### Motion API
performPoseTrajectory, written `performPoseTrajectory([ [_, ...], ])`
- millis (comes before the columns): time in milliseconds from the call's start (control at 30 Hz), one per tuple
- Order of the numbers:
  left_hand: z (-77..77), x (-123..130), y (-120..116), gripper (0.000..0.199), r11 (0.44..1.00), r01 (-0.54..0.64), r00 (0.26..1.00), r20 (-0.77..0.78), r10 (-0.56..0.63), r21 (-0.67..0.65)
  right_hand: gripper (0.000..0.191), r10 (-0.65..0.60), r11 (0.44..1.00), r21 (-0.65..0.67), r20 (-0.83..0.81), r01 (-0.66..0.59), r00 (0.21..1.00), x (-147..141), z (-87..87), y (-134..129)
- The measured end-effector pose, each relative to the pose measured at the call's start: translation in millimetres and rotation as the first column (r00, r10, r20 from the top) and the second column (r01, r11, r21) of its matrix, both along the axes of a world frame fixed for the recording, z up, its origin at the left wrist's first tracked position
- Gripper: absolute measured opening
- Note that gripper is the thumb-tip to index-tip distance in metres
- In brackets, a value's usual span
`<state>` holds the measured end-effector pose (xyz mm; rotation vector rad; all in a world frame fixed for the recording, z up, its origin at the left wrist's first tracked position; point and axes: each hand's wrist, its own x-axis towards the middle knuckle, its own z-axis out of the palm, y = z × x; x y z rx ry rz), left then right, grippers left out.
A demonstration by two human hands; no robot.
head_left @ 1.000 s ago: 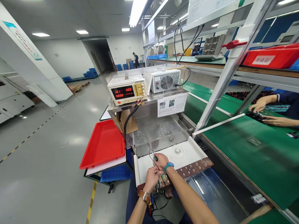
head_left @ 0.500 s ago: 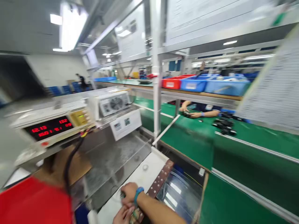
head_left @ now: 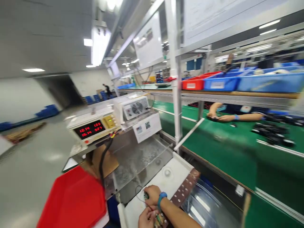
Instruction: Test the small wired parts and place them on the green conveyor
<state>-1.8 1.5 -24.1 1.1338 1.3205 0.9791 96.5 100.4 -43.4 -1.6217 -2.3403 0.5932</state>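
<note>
My right hand point(head_left: 153, 194), with a blue band at the wrist, is closed around a small dark green part point(head_left: 146, 195), possibly a circuit board. A thin dark wire point(head_left: 137, 190) loops beside it over the white work surface point(head_left: 158, 180). Just below, my left hand point(head_left: 146, 218) has its fingers pinched together near a short red wire point(head_left: 150, 208); what it grips is hidden. Small green and tan pieces point(head_left: 158, 218) lie close by its fingertips. Along the surface runs a brown strip point(head_left: 186, 188) with rows of metal studs.
A power supply point(head_left: 91, 128) with red digits stands behind, beside a white fan unit point(head_left: 136, 107). A red tray point(head_left: 76, 199) sits at lower left. Across the green bench point(head_left: 225, 142), a co-worker's hands point(head_left: 217, 117) handle dark parts. A metal post point(head_left: 175, 79) rises between.
The view has swung left, so everything sits farther right in the picture. Both my hands stay close together over the white surface.
</note>
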Motion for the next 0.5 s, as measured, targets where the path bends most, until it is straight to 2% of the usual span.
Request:
performPoseTrajectory([
  [100,-3.8,0,1,0.042,0.999,-0.049,0.994,0.098,0.049,-0.003,0.036,-0.016,1.0,-0.017,-0.026,0.015,1.0,-3,1.3,-3],
  [267,-11.2,0,1,0.04,0.998,-0.064,0.992,0.112,0.064,-0.008,0.034,-0.018,1.0,-0.016,-0.044,0.017,0.999,-4,-0.8,-4],
  [367,-10.8,1,4,0.046,0.997,-0.076,0.992,0.101,0.076,-0.003,0.03,-0.019,1.0,-0.025,-0.049,0.018,0.999,-4,5.8,-4],
  [433,-9.5,0,5,0.051,0.993,-0.121,0.989,0.087,0.119,0.015,0.027,-0.04,0.999,-0.018,-0.099,0.038,0.994,-5,14.0,-6],
  [500,-9.1,-2,7,0.054,0.984,-0.178,0.982,0.063,0.176,0.026,0.025,-0.137,0.99,-0.002,-0.239,0.141,0.961,-3,23.3,-5],
])
